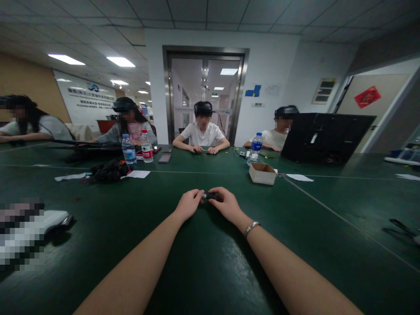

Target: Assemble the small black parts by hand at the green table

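Note:
A small dark object (pixel 209 196) with a silvery end spans the gap between my two hands, just above the green table (pixel 197 245). The fingertips of my left hand (pixel 189 204) pinch its silvery end on the left. My right hand (pixel 226 204), with a metal band around its wrist, has thumb and fingers closed on the black body. The fingers cover part of the object, and it is too small to tell its exact kind.
Ahead to the right stands an open cardboard box (pixel 262 174) beside a water bottle (pixel 255 149). A tangle of black cables (pixel 110 169) and two bottles are ahead left. A pixelated white item (pixel 33 232) lies left. Several people sit around the table; a large black panel (pixel 328 138) stands right.

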`<state>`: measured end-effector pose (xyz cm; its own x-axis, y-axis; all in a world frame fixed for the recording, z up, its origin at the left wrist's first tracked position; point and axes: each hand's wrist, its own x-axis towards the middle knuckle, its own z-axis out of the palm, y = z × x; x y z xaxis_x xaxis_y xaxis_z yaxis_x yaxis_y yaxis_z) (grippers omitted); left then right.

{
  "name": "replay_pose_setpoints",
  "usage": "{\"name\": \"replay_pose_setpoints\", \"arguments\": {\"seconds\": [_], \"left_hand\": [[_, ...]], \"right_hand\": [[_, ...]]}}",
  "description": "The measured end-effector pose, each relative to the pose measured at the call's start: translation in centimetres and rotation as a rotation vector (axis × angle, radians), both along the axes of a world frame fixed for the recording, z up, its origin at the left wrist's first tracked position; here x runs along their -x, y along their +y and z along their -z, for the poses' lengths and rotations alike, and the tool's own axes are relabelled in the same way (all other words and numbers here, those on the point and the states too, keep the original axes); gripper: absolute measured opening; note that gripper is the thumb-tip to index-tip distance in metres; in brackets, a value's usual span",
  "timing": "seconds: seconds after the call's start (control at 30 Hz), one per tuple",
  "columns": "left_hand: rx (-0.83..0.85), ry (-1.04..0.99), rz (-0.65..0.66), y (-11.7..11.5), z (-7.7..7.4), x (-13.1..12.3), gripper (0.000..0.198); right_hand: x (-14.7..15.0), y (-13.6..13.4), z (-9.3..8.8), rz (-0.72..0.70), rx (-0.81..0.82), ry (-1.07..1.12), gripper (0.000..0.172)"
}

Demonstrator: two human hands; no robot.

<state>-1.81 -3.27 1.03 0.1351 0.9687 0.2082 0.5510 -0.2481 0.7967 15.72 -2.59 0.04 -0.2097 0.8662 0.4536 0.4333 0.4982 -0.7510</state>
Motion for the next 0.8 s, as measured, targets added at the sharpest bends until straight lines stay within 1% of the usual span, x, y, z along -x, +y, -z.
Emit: {"name": "replay_pose_setpoints", "arguments": {"seconds": [0.13,0.23,0.47,0.57,0.67,0.8], "left_hand": [[-0.048,-0.1,0.07,0.16,0.25,0.02,0.022],[-0.098,-0.148,0.086,0.32,0.48,0.03,0.017],[-0.106,-0.157,0.082,0.13,0.14,0.15,0.022],[-0.108,-0.194,0.084,0.25,0.27,0.12,0.025],[-0.073,-0.226,0.049,0.54,0.69,0.0,0.035],[-0.002,-0.14,-0.016,0.65,0.93,-0.11,0.044]], "right_hand": [[-0.04,0.1,0.06,-0.001,0.005,0.002,0.024],[-0.07,0.24,0.16,0.007,-0.001,0.001,0.025],[-0.05,0.2,0.12,-0.001,0.006,-0.003,0.024],[0.04,0.07,-0.05,0.008,0.01,-0.003,0.025],[0.16,-0.05,-0.16,0.012,0.009,-0.004,0.024],[0.21,-0.12,-0.18,-0.007,0.006,-0.015,0.024]]}}
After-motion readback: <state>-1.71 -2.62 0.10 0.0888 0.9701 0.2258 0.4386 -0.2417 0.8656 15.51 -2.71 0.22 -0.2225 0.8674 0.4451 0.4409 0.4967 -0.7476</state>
